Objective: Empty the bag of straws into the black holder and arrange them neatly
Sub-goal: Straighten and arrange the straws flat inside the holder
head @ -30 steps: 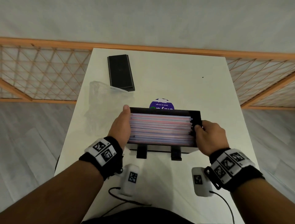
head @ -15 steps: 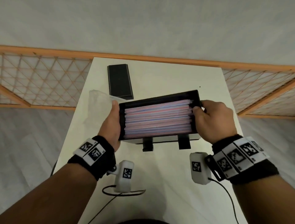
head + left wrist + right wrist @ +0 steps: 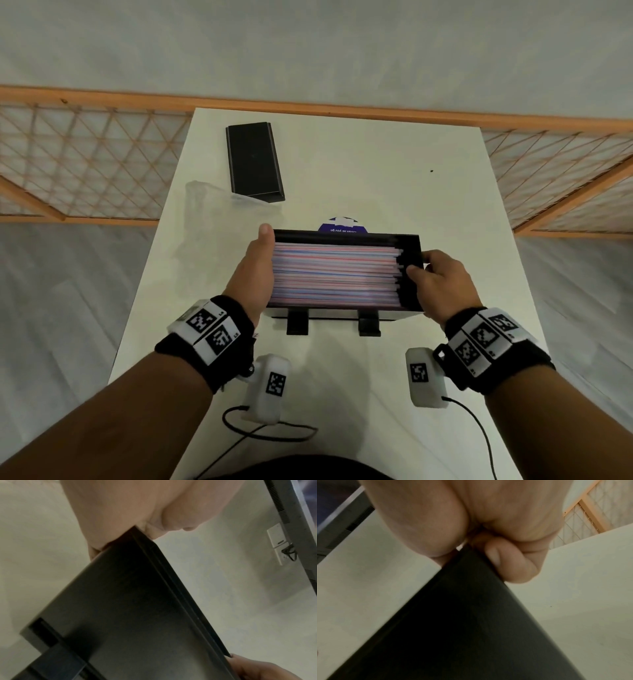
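Both hands' fingers grip black holder [image 3: 409,270]; lid [image 3: 254,161], empty bag [image 3: 209,219] behind.

The straws [image 3: 335,274] are blurred into pink and blue streaks, so single ones cannot be told apart. The black holder [image 3: 409,274] hides most of a round blue label [image 3: 340,226] behind it, and its print is too small to read. The fingers of the left hand [image 3: 253,274] are hidden under the holder, and both wrist views cut it off at the bottom edge.
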Motion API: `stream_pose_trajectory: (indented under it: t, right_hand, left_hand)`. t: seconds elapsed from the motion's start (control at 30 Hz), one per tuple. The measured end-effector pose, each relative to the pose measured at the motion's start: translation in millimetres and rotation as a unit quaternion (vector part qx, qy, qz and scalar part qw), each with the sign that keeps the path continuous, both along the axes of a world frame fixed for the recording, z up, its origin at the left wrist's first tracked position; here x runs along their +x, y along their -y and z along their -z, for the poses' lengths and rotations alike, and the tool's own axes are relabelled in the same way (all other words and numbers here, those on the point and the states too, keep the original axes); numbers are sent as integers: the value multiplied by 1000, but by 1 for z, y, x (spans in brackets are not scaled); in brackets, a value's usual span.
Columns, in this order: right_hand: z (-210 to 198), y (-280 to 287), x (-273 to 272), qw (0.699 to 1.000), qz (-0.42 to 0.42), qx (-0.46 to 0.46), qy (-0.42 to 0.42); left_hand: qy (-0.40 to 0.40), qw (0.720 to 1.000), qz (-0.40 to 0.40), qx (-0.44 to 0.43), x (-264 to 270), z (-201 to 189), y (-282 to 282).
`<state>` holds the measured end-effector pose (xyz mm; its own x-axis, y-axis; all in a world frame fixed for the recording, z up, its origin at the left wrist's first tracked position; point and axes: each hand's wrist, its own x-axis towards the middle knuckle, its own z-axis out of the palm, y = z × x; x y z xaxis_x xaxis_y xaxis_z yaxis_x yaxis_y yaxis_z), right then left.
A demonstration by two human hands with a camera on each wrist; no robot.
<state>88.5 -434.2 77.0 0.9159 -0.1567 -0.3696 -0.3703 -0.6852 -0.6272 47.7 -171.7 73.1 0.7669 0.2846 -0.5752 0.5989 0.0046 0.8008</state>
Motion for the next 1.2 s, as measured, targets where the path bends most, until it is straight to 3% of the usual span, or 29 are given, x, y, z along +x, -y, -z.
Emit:
stream_pose_trajectory:
  t: [0.07,0.13,0.17,0.23,0.3,0.4,0.47,0.67,0.83,1.2]
  right_hand:
    - [-12,0,2,999,7,-18,29]
    - [-27,-4,4,995,24,-25,91]
    - [-32,-8,7,994,33,-6,105]
    - [-34,-21,11,992,54,101,60]
    - [-29,-36,14,972,81,219,-37]
    - [-16,-54,19,952,103,271,-99]
    - [-10,-61,21,943,117,291,-111]
    - [-10,-70,20,907,147,361,-159]
    - [-14,-66,19,904,141,359,-185]
    - [-12,-69,25,893,128,378,-208]
  left_hand:
    - [26,996,-5,91,5,-10,0]
    - [82,974,-28,207,9,-24,1]
    - [114,967,-32,226,11,-30,2]
    - [152,973,-39,169,17,-34,5]
    - [116,989,-68,59,23,-35,10]
    - [31,992,-91,-76,28,-39,18]
    - [5,990,-84,-115,28,-38,22]
    - [-30,990,-50,-130,31,-34,31]
    - [-71,986,-14,-150,32,-31,35]
    - [-105,989,7,-107,38,-23,39]
